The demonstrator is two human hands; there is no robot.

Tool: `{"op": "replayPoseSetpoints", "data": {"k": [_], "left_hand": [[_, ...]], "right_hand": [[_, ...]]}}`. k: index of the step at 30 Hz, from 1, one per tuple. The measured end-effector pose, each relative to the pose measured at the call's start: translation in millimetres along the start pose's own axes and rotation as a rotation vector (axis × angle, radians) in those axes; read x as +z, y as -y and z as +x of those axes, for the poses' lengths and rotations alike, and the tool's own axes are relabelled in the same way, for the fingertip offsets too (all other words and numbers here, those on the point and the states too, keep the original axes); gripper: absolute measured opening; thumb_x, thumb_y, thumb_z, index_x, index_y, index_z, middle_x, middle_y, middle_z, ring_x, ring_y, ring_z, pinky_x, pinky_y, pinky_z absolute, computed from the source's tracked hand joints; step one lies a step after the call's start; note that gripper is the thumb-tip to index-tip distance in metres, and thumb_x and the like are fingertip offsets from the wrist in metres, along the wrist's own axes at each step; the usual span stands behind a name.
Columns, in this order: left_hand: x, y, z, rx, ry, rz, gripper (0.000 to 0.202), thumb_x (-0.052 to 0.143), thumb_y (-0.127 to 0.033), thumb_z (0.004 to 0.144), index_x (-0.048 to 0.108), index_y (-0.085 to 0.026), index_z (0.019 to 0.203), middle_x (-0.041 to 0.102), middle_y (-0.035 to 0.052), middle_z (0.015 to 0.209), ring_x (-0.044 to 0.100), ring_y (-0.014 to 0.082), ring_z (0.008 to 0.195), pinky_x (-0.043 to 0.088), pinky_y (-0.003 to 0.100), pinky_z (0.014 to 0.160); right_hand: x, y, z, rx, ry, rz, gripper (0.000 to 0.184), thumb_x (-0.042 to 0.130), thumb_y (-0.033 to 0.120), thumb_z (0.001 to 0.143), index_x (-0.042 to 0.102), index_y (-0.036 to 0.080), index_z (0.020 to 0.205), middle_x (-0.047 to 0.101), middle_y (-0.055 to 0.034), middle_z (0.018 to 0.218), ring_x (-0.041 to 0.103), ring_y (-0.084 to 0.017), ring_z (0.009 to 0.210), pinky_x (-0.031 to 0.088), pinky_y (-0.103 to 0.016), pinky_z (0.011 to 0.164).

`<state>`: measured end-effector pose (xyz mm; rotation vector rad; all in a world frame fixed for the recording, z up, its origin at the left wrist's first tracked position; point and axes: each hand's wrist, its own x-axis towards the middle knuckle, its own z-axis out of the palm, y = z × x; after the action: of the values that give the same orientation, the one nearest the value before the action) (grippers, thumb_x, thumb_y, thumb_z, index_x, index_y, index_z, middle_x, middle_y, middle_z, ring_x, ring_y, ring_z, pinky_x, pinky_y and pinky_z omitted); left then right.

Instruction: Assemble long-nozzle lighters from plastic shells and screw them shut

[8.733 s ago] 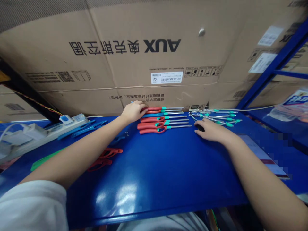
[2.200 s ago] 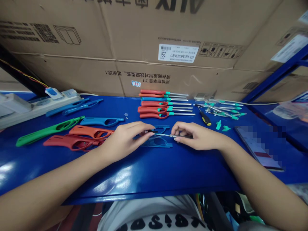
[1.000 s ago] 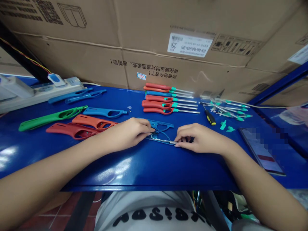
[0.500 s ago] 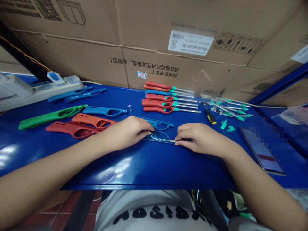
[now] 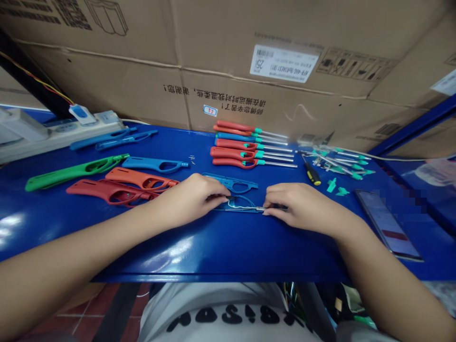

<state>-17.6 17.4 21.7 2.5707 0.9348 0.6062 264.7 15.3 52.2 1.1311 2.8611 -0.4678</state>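
Note:
My left hand (image 5: pixel 199 194) pinches a small black part (image 5: pixel 231 198) with a white wire (image 5: pixel 242 207) running from it. The wire reaches a thin metal lighter tube (image 5: pixel 259 209), whose end is gripped between the thumb and fingers of my right hand (image 5: pixel 295 206). Beneath both hands lies a blue lighter shell half (image 5: pixel 245 198) with its trigger loop showing; my left fingers hide its handle. Another blue shell half (image 5: pixel 235 182) rests just behind it. Whether the tube sits inside the shell's tip I cannot tell.
Green, blue, orange and red lighter shells (image 5: pixel 142 178) lie on the left. Assembled lighters (image 5: pixel 235 142) are lined up at the back, beside metal tubes (image 5: pixel 342 159), a screwdriver (image 5: pixel 311 173) and green pieces (image 5: pixel 331 185). Small screws (image 5: pixel 192 159), a phone (image 5: pixel 388 225) and a power strip (image 5: pixel 64 133) are around.
Both hands have shifted very slightly to the right with the wire and tube. Their grips look the same.

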Motion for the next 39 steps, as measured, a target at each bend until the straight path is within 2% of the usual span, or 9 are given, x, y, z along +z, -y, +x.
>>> {"op": "replayPoseSetpoints", "data": {"k": [12, 15, 19, 22, 27, 30, 33, 36, 39], "left_hand": [[2.7, -5.1, -0.6, -0.027, -0.02, -0.028, 0.017, 0.064, -0.017, 0.094, 0.077, -0.017, 0.104, 0.079, 0.0066, 0.098, 0.075, 0.0201, 0.087, 0.057, 0.03, 0.083], [2.5, -5.6, -0.4, -0.028, -0.023, -0.028, 0.017, 0.064, -0.017, 0.094, 0.078, -0.016, 0.105, 0.079, 0.0067, 0.096, 0.075, 0.0203, 0.086, 0.057, 0.031, 0.082], [2.4, -6.7, -0.3, -0.038, -0.019, -0.039, 0.018, 0.062, -0.017, 0.095, 0.078, -0.017, 0.104, 0.079, 0.0066, 0.098, 0.075, 0.0197, 0.085, 0.058, 0.031, 0.081], [2.9, -7.1, 0.1, -0.043, -0.017, -0.045, 0.019, 0.061, -0.019, 0.096, 0.078, -0.017, 0.103, 0.079, 0.007, 0.098, 0.075, 0.0199, 0.086, 0.058, 0.031, 0.082], [3.2, -7.0, 0.7, -0.045, -0.015, -0.042, 0.018, 0.061, -0.018, 0.096, 0.078, -0.018, 0.102, 0.079, 0.0064, 0.098, 0.075, 0.0198, 0.086, 0.058, 0.031, 0.083], [3.0, -7.4, 0.6, -0.04, -0.019, -0.034, 0.018, 0.061, -0.016, 0.095, 0.078, -0.018, 0.101, 0.079, 0.0053, 0.097, 0.075, 0.0195, 0.086, 0.057, 0.03, 0.081], [3.1, -8.4, 0.3, -0.041, -0.021, -0.03, 0.018, 0.06, -0.014, 0.095, 0.077, -0.018, 0.102, 0.079, 0.0047, 0.096, 0.074, 0.0194, 0.086, 0.056, 0.03, 0.08], [3.6, -9.1, -0.2, -0.054, -0.033, -0.029, 0.018, 0.059, -0.017, 0.096, 0.076, -0.017, 0.102, 0.078, 0.0055, 0.096, 0.073, 0.0199, 0.086, 0.055, 0.03, 0.079], [3.9, -9.3, -0.8, -0.055, -0.054, -0.029, 0.017, 0.058, -0.019, 0.096, 0.075, -0.017, 0.101, 0.077, 0.006, 0.095, 0.072, 0.02, 0.085, 0.054, 0.03, 0.078]], "right_hand": [[1.5, -2.6, 5.6, 0.051, -0.039, 0.171, 0.011, 0.066, 0.014, 0.091, 0.071, 0.016, 0.081, 0.068, -0.0033, 0.083, 0.06, -0.015, 0.075, 0.042, -0.027, 0.068], [2.0, -3.8, 5.9, 0.078, -0.062, 0.181, 0.005, 0.07, 0.02, 0.088, 0.07, 0.017, 0.085, 0.067, -0.0027, 0.08, 0.058, -0.014, 0.07, 0.039, -0.026, 0.063], [2.7, -2.9, 7.6, 0.05, -0.082, 0.222, 0.021, 0.07, 0.035, 0.091, 0.068, 0.017, 0.081, 0.065, -0.0026, 0.077, 0.056, -0.014, 0.068, 0.038, -0.026, 0.063], [5.4, -3.4, 11.5, 0.057, -0.089, 0.22, 0.025, 0.065, 0.031, 0.095, 0.065, 0.017, 0.075, 0.065, -0.0024, 0.076, 0.055, -0.013, 0.068, 0.037, -0.026, 0.064], [10.2, -7.2, 15.1, 0.14, -0.068, 0.243, 0.023, 0.068, 0.031, 0.092, 0.065, 0.017, 0.074, 0.063, -0.001, 0.07, 0.053, -0.013, 0.064, 0.035, -0.026, 0.06], [10.9, -7.0, 13.5, 0.062, -0.125, 0.293, 0.009, 0.069, 0.026, 0.091, 0.069, 0.016, 0.091, 0.065, -0.0022, 0.082, 0.054, -0.012, 0.067, 0.04, -0.025, 0.064], [11.9, -0.8, 12.2, -0.033, -0.189, 0.356, 0.018, 0.066, 0.021, 0.092, 0.067, 0.018, 0.109, 0.064, -0.0041, 0.099, 0.053, -0.011, 0.068, 0.044, -0.024, 0.066], [16.0, 9.7, 13.5, -0.052, -0.204, 0.374, 0.022, 0.065, 0.027, 0.094, 0.065, 0.019, 0.114, 0.063, -0.0047, 0.105, 0.052, -0.01, 0.068, 0.044, -0.024, 0.065], [23.0, 18.0, 17.0, -0.021, -0.2, 0.292, 0.021, 0.068, 0.032, 0.093, 0.065, 0.02, 0.109, 0.064, -0.0051, 0.11, 0.056, -0.012, 0.075, 0.043, -0.025, 0.067]]}}
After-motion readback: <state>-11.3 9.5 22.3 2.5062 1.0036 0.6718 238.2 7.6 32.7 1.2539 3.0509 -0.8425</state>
